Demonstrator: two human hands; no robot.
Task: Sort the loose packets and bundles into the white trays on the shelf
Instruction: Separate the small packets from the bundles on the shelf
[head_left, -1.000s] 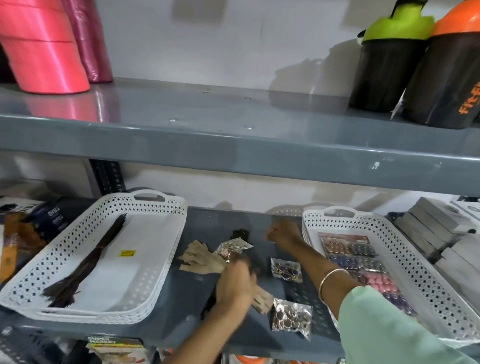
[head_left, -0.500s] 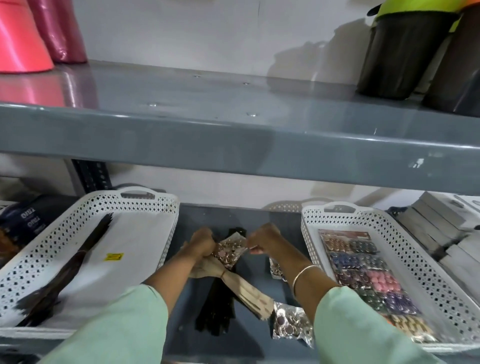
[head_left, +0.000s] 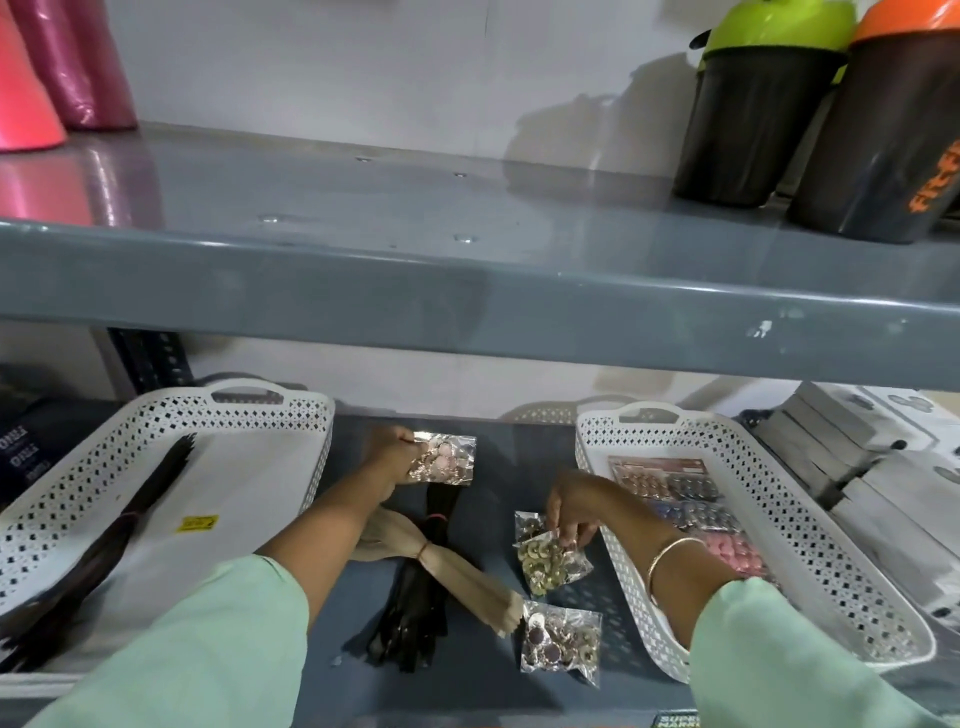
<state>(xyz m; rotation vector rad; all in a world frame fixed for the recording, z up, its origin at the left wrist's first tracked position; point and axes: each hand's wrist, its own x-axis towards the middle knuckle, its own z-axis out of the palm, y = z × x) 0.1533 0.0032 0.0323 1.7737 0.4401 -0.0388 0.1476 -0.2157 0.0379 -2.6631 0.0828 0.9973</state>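
Note:
Two white perforated trays stand on the lower grey shelf. The left tray (head_left: 291, 410) holds one long dark bundle (head_left: 130, 525). The right tray (head_left: 810, 551) holds a card of coloured buttons (head_left: 675, 488). Between the trays, my left hand (head_left: 387, 457) grips a clear packet of pinkish buttons (head_left: 447, 460), raised off the shelf. My right hand (head_left: 574, 506) pinches a clear packet of gold pieces (head_left: 548, 564) lying on the shelf. A third clear packet (head_left: 561, 642) lies nearer me. A beige bundle (head_left: 457, 574) crosses a black bundle (head_left: 415, 613) on the shelf.
The upper grey shelf (head_left: 467, 291) overhangs the work area close above. On it stand pink rolls (head_left: 47, 67) at the left and two black shaker bottles (head_left: 810, 109) at the right. Grey boxes (head_left: 857, 467) are stacked right of the right tray; dark packages (head_left: 26, 441) lie at far left.
My left hand has taken the pinkish packet and lifted it toward the back. My right hand moved from that packet down and right onto the gold-piece packet.

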